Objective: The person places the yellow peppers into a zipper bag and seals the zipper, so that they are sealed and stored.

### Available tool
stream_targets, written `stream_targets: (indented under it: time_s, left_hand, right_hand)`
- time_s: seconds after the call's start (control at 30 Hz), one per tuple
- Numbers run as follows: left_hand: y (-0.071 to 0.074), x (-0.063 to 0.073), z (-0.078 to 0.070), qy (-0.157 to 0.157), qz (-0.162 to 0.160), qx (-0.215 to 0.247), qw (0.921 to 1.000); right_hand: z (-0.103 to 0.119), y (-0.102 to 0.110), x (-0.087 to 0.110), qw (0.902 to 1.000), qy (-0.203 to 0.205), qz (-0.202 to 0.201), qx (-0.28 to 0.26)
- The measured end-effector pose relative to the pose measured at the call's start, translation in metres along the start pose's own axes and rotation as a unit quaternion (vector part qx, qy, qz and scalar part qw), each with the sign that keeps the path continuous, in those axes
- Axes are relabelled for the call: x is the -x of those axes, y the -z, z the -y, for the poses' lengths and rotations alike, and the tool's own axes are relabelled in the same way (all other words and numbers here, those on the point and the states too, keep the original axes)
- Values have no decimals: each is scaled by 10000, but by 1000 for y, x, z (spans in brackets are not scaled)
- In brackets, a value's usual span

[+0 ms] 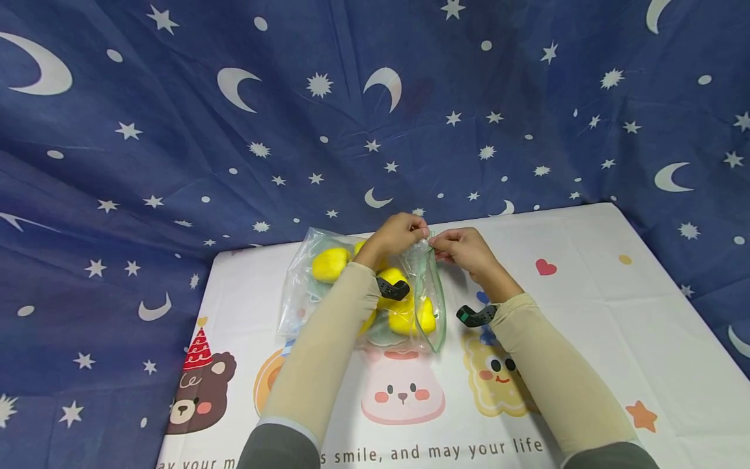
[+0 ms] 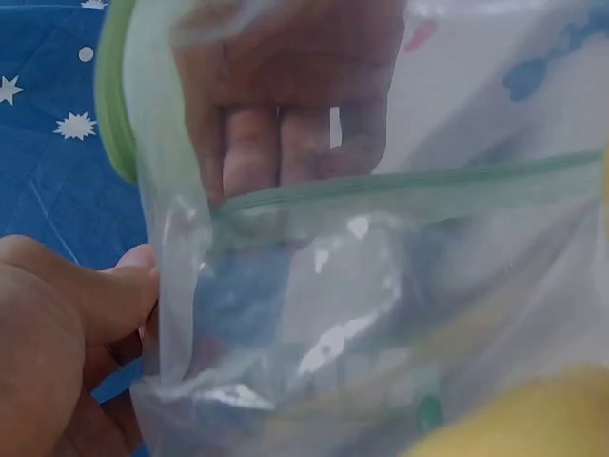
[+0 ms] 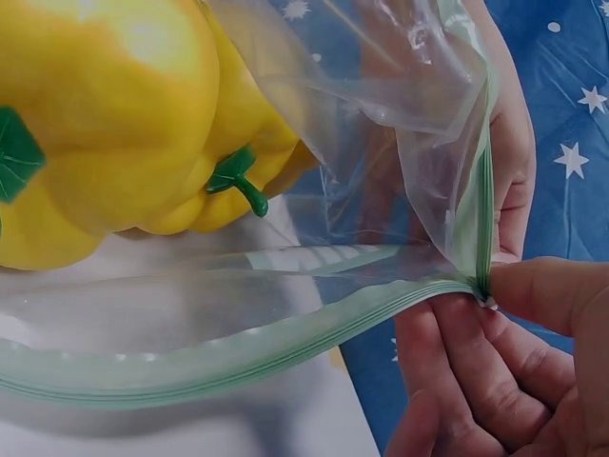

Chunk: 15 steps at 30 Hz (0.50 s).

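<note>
A clear zip bag (image 1: pixel 293 299) with a green seal strip (image 1: pixel 441 306) lies on the table, its mouth facing right. Inside are several yellow bell peppers (image 1: pixel 331 264); green stems (image 3: pixel 238 179) show in the right wrist view. At the far end of the mouth, my right hand (image 1: pixel 465 249) pinches the corner of the seal between thumb and fingers. My left hand (image 1: pixel 398 233) reaches across the bag and pinches the plastic edge (image 2: pixel 176 314) close by. Along the near part of the mouth the two seal strips stand apart.
The white tablecloth (image 1: pixel 586 312) has printed cartoon figures, including a bear (image 1: pixel 202 397), and lettering. A dark blue curtain (image 1: pixel 410 156) with moons and stars hangs right behind the table's far edge and along its left side. Dark wrist straps (image 1: pixel 477 316) sit on both wrists.
</note>
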<state>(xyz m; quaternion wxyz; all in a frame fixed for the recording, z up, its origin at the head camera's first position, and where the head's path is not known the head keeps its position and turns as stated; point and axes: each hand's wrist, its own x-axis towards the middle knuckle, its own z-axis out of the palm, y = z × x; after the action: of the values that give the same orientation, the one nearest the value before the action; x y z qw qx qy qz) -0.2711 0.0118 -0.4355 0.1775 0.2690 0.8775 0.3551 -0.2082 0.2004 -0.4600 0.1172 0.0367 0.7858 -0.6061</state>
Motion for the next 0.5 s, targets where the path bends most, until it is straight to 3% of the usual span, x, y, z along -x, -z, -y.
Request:
stream_targets:
  time_s: [0.13,0.37,0.5]
  left_hand:
    - [0,0,-4,66,-67,88,9999]
    - [1,0,-6,330,-455,314,9979]
    - [0,1,-4,448,-226,566,9971]
  right_hand:
    - [3,1,4,9999,103,18,104]
    - [6,-3,16,9985,194,157,486]
    - [1,-5,21,9983,134,66,568]
